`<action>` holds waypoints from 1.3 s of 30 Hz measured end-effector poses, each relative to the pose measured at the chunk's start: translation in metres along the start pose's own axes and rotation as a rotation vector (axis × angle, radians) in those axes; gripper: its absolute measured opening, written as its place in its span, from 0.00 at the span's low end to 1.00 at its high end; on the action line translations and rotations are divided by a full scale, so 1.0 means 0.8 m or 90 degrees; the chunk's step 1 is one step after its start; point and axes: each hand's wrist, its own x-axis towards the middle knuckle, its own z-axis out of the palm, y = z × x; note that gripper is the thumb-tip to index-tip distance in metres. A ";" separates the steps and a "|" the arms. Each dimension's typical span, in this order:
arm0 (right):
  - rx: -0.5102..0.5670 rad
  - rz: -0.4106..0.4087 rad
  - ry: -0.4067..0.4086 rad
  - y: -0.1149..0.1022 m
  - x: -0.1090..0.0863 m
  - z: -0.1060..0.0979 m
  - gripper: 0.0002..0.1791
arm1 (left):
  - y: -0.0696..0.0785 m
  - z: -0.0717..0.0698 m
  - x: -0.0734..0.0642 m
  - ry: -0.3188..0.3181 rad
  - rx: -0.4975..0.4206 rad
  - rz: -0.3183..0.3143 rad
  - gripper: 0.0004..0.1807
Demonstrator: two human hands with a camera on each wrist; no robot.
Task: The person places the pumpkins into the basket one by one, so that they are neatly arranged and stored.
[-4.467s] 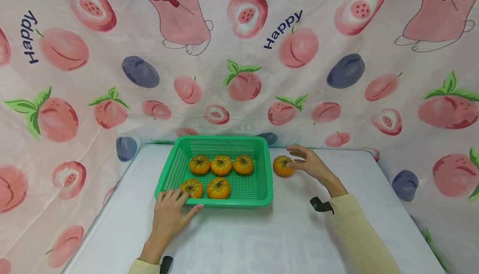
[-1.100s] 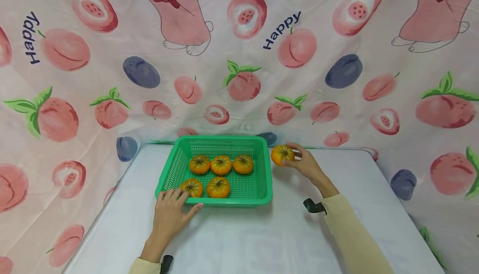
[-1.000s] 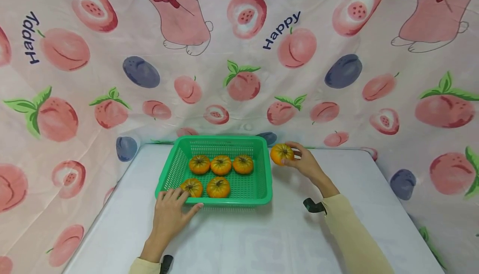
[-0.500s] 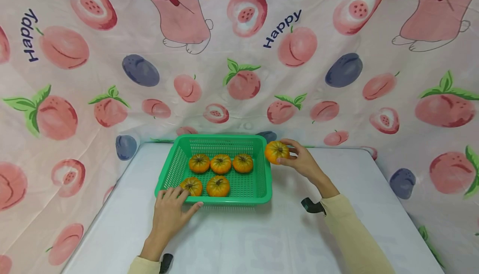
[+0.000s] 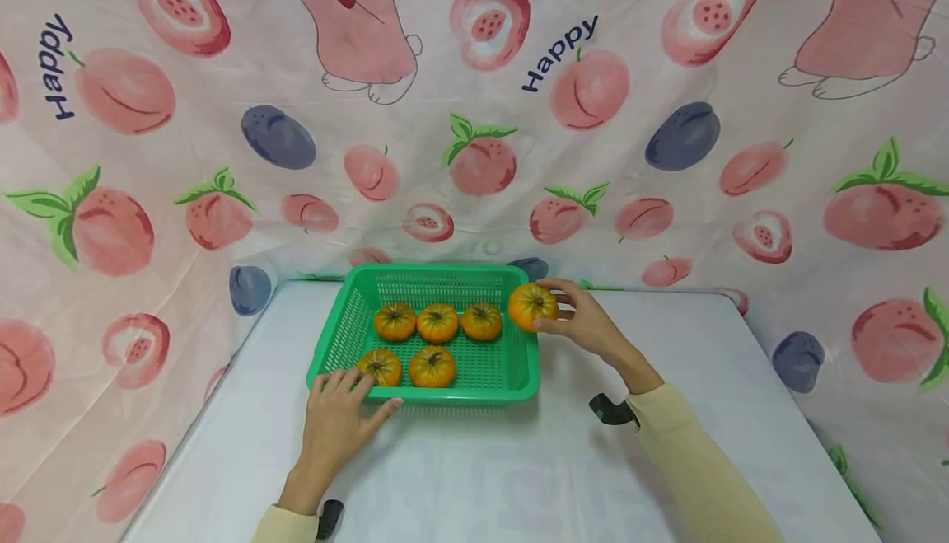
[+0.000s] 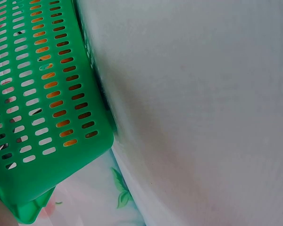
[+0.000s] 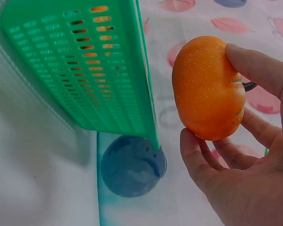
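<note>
My right hand (image 5: pixel 582 320) holds a small orange pumpkin (image 5: pixel 530 306), thumb on one side and fingers on the other. In the right wrist view the pumpkin's stem points toward the palm, and the pumpkin is up beside the basket's rim. From the head it overlaps the right rim of a green plastic basket (image 5: pixel 474 395). Inside, three pumpkins (image 5: pixel 437 324) stand in a back row, with two more (image 5: pixel 432 367) in front. At the basket's front left corner rests my left hand (image 5: pixel 337 419), fingers over the rim and thumb spread along the front.
The basket stands on a white-covered table (image 5: pixel 474 469), near its back edge. Behind and at the sides hangs a fruit-print cloth (image 5: pixel 474 222). Inside the basket, bare mesh floor (image 5: pixel 485 366) shows at the front right.
My right hand has gripped the pumpkin that stood on the table right of the basket, lifted it and moved it left to the basket's right rim. The left hand stays put.
</note>
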 end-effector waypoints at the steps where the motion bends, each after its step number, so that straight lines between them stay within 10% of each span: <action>1: -0.005 -0.006 -0.003 -0.001 0.000 0.001 0.39 | 0.000 0.000 0.000 0.002 -0.001 0.001 0.26; 21: -0.053 -0.042 -0.085 -0.060 -0.005 0.029 0.36 | -0.001 0.002 0.000 0.003 -0.006 0.005 0.26; 39: -0.155 -0.073 -0.151 -0.033 0.029 0.049 0.37 | -0.001 0.001 0.001 0.012 -0.003 0.010 0.26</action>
